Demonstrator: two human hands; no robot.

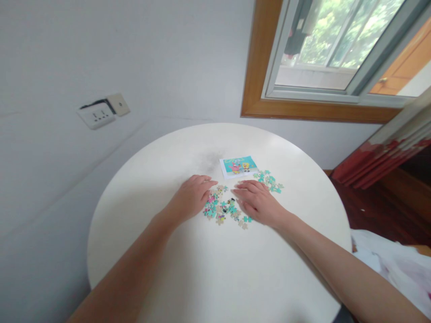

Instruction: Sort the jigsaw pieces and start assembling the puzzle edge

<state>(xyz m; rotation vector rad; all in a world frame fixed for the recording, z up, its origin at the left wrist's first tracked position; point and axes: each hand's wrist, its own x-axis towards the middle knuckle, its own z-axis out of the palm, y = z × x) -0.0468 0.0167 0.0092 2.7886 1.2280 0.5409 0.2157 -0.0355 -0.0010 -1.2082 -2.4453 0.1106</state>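
Jigsaw puzzle pieces (211,210) in teal, pink and beige lie loosely heaped on the white round table (202,273). My left hand (193,195) rests at the left side of this heap, its fingers stretched toward the pieces. On the other side, my right hand (257,202) lies palm down with fingers spread, touching or nearly touching several pieces. Neither hand grips anything that I can see; what lies under the palms is hidden. Just beyond the fingers is a picture card (239,166) with a pink and a yellow cartoon figure. A smaller group of teal pieces (270,181) sits behind my right hand.
A wall with a power socket (97,115) rises behind the table on the left. At the right are a wood-framed window (323,107) and a red and cream curtain (380,152). White plastic bags (390,262) lie beside the table's right edge.
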